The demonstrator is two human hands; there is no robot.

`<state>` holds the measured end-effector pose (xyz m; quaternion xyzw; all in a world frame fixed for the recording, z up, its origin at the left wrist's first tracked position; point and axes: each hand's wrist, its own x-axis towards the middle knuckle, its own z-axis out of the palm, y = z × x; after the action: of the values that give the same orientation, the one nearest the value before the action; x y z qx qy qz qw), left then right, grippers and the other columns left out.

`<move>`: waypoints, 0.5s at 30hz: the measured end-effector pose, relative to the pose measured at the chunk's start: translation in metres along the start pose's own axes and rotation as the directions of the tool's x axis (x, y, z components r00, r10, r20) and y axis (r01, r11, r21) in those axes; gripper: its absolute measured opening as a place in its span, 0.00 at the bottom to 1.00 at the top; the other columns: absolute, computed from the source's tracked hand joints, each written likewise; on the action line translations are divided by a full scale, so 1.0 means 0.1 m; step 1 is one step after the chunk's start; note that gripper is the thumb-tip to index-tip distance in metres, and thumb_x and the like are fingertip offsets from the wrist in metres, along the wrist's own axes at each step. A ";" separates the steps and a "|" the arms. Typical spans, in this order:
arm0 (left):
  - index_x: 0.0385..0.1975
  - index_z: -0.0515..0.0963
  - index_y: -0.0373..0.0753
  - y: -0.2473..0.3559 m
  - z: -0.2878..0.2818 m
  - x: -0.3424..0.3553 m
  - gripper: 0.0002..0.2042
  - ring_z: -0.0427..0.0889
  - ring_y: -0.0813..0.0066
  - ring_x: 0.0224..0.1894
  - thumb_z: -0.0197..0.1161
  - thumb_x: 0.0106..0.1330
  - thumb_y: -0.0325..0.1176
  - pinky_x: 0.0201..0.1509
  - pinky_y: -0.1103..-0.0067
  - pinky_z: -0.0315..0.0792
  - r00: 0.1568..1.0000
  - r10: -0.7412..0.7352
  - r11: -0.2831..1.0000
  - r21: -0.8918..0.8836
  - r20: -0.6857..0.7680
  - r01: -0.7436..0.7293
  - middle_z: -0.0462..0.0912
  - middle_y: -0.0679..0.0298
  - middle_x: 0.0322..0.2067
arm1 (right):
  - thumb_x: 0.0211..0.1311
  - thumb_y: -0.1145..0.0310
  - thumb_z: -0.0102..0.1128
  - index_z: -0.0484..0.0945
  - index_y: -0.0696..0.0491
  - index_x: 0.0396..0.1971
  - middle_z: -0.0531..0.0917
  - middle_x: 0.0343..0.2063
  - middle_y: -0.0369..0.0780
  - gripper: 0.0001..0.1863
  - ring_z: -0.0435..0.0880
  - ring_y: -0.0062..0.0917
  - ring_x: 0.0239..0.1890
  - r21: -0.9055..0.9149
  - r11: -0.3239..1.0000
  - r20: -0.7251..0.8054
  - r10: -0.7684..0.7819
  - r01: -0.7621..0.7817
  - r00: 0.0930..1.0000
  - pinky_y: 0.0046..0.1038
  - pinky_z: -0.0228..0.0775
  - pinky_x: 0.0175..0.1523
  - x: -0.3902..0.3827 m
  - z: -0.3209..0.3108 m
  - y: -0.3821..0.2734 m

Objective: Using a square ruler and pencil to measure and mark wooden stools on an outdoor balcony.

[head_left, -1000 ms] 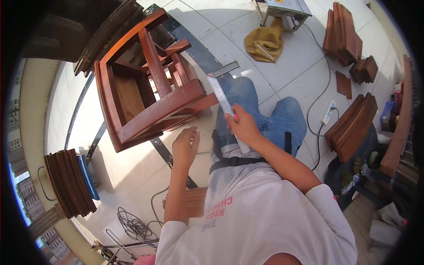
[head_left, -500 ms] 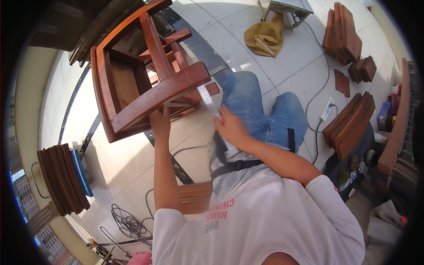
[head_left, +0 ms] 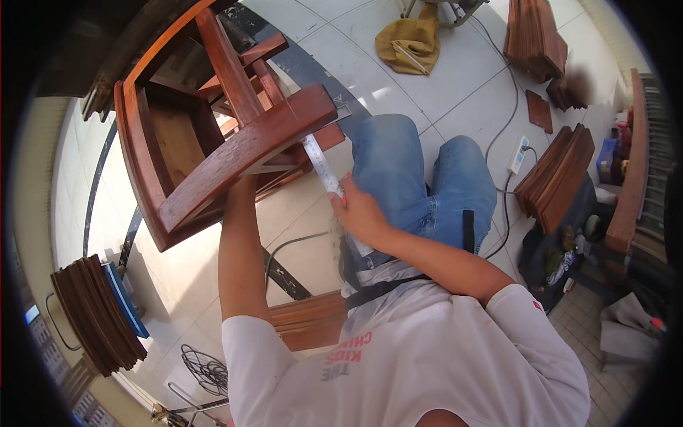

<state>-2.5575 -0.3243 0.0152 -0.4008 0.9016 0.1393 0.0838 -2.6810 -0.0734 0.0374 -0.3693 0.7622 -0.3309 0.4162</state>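
Observation:
A reddish-brown wooden furniture frame (head_left: 245, 146), chair-like, with a curved rail and a boxed section, stands tilted before my knees at the upper left. My left hand reaches under its curved rail; the fingers are hidden there, and only the wrist and forearm show. My right hand (head_left: 359, 213) is closed round the lower part of a silver steel ruler (head_left: 321, 164). The ruler's far end lies against the underside of the rail, near its right end. A small red bit shows at my right fingers; what it is I cannot tell. A thin metal strip (head_left: 344, 112) juts past the rail's end.
Stacks of brown wooden slats (head_left: 96, 313) stand at left, with more slats (head_left: 558, 178) at right. A mustard cloth bag (head_left: 409, 46) lies ahead on the tiles. A power strip (head_left: 519, 155) and black cable run right of my knees. Coiled cable (head_left: 206, 368) lies lower left.
The frame sits further left and lower in view, along with the surroundings. My left hand has gone deeper under the rail, out of sight. My right hand still holds the ruler against the wood.

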 end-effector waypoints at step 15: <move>0.52 0.80 0.38 0.33 -0.19 -0.01 0.18 0.80 0.69 0.44 0.64 0.64 0.37 0.51 0.75 0.73 0.975 0.223 0.827 -0.527 -0.013 -0.196 0.82 0.58 0.42 | 0.70 0.61 0.57 0.72 0.57 0.48 0.83 0.24 0.49 0.16 0.85 0.46 0.28 0.043 0.997 0.038 0.070 -0.071 0.997 0.41 0.74 0.34 0.00 -0.12 0.08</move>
<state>-2.5824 -0.3082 0.0401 -0.3035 0.8652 0.3984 -0.0226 -2.6940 -0.0666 0.0365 -0.3388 0.7595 -0.3260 0.4496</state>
